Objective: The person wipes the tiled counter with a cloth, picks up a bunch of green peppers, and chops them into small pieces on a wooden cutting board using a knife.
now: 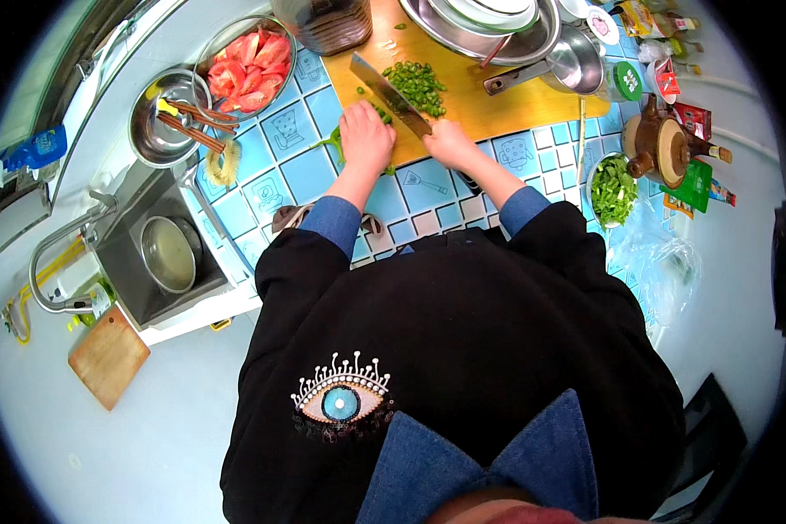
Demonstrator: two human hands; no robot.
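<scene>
A wide-bladed kitchen knife (384,90) is in my right hand (448,145), closed round its handle. Its blade slants up and left over a yellow cutting board (472,109). My left hand (367,138) is closed over green peppers (334,142) at the board's near left edge, left of the blade. Their pale green ends poke out past the fingers; the rest is mostly hidden under the hand. To the right of the blade lies a heap of chopped green pepper (416,86), with a few loose bits around it.
Left are a bowl of cut tomatoes (251,74), a metal bowl (153,135) with brown sticks across it, and a sink (127,229) with a pot. Right are a saucepan (576,61), stacked bowls (437,19), a bowl of chopped greens (614,188) and a brown clay pot (670,150).
</scene>
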